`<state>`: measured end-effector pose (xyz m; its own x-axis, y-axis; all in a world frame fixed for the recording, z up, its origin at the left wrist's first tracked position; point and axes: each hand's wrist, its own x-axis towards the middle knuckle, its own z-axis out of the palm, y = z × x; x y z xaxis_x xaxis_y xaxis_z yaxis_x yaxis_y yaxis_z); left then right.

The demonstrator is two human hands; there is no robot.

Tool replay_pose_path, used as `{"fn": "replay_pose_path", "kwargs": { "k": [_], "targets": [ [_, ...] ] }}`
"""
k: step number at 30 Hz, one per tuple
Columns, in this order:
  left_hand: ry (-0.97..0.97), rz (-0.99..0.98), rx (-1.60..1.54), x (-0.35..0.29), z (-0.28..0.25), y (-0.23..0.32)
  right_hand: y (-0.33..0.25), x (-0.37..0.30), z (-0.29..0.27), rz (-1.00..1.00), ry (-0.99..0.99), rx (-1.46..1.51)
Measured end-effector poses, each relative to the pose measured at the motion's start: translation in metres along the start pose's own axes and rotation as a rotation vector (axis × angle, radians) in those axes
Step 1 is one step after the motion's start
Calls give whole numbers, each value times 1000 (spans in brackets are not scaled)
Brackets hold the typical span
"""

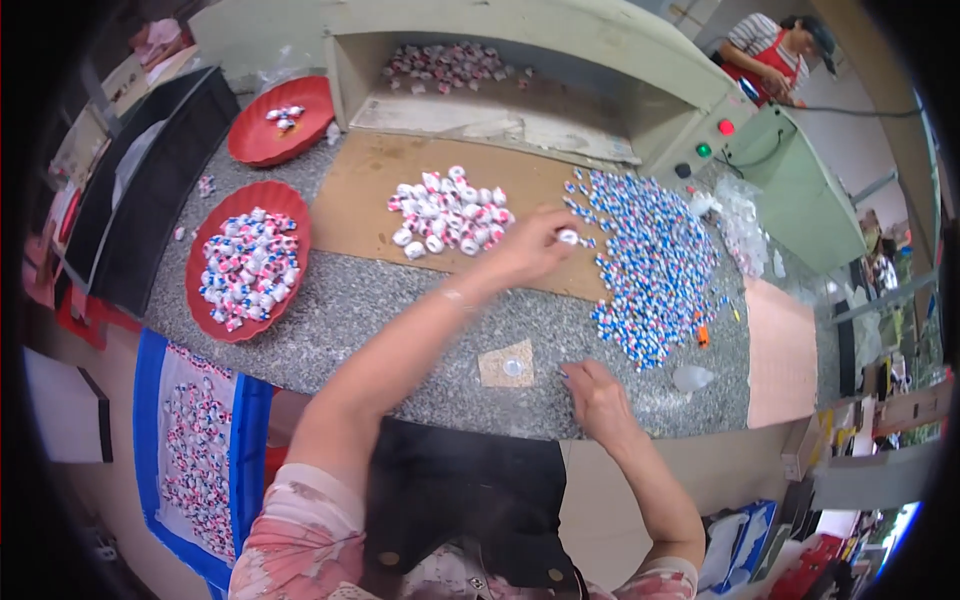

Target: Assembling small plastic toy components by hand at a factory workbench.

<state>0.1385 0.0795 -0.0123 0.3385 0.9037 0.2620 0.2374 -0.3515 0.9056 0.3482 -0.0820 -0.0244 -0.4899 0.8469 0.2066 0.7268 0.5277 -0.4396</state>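
My left hand (533, 248) reaches over the cardboard sheet, its fingers closed on a small white piece (567, 237). That piece looks like the rounded white-and-pink pieces (450, 212) heaped just left of the hand. To its right spreads a large pile of small blue, white and pink parts (655, 265). Low over the grey speckled worktop (420, 340), my right hand (602, 405) has its thumb and fingers pinched together; a tiny dark bit shows at the tips, too small to name. Left of it lies a small tan square pad (507, 364) with a clear round piece on it.
Two red bowls (197, 300) with finished-looking pieces stand at the left, beside a black crate (150, 200). A blue bin (150, 440) of pieces sits below. Behind is a pale machine opening (490, 110). A small translucent bottle (692, 378) lies right. Another person (770, 60) works at the back right.
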Motion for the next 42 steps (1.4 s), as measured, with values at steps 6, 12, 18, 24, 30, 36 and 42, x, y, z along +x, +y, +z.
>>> {"fn": "replay_pose_path", "kwargs": {
  "k": [6,12,18,24,30,36,42],
  "targets": [
    [-30,-365,-888,-153,-44,11,-1,22,0,9,-12,53],
    [184,-353,-703,-227,-32,7,-38,40,-3,7,-17,234],
    [308,-361,-777,-225,-24,33,-50,53,21,-158,-23,-74],
    [121,-340,-498,-232,-32,22,-45,59,15,-178,-128,-77],
    [161,-274,-496,-226,-19,23,-49,59,17,-170,-69,2],
    [232,-134,-104,-209,-4,25,-50,52,12,10,-25,139],
    [289,-20,-56,-198,14,23,-61,39,6,525,-15,848]
  ]
}}
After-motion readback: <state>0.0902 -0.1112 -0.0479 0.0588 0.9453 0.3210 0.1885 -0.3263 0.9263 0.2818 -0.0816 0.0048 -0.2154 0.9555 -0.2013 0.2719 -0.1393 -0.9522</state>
